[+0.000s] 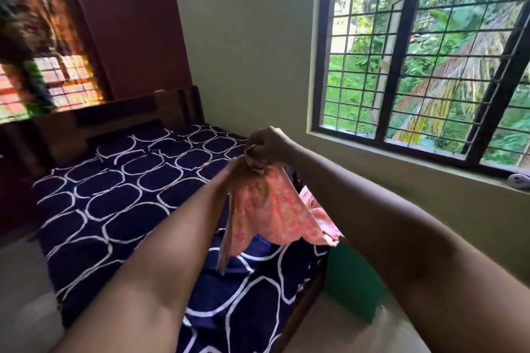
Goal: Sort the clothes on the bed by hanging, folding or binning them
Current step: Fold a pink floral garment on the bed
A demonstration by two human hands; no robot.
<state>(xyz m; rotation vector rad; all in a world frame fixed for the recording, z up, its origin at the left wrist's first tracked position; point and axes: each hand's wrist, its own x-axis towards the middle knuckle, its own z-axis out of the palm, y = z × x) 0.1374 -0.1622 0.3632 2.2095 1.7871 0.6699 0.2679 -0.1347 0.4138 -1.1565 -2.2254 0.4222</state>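
R hand [268,143] grips bunched top of pink cloth [266,209], which hangs below it, over bed [114,203]. L hand [233,170] just beside, mostly hidden by cloth; grip can't tell.

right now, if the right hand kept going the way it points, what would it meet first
Probably the wooden headboard: the right hand, gripping the pink cloth, points across the bed toward it. Depth is unclear.

a barred window [401,51], a small white object [519,180] on its sill.
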